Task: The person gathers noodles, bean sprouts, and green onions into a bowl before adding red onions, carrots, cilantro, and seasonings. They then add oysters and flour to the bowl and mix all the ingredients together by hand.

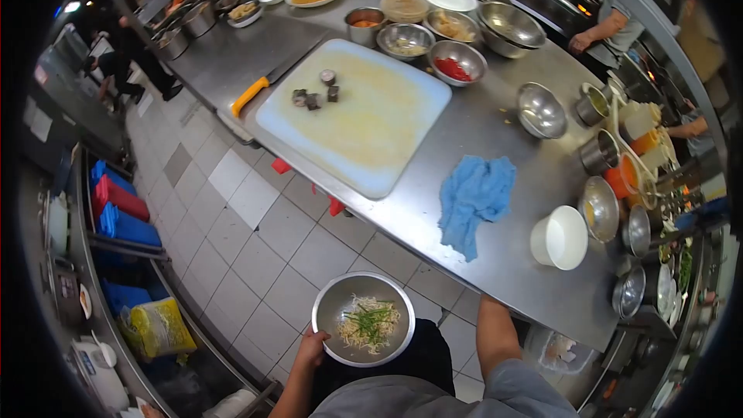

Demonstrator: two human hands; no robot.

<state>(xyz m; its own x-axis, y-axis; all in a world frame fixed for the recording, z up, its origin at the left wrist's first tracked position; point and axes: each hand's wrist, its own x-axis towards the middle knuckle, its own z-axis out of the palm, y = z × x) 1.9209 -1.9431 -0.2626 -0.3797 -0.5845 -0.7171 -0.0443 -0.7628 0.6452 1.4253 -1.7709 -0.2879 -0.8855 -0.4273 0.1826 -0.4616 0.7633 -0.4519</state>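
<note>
My left hand is closed on the rim of a metal mixing bowl, held low in front of my body. Inside the bowl lies a heap of bean sprouts with cut green stalks on top. My right forearm reaches forward to the front edge of the steel table; the table hides the hand. On the table above that arm lies a crumpled blue cloth, with a white tub to its right.
A white cutting board carries several dark chunks; an orange-handled knife lies beside it. Behind stand bowls, one with red pieces. A co-worker's arm shows across the table. Shelving with a yellow bag flanks the left.
</note>
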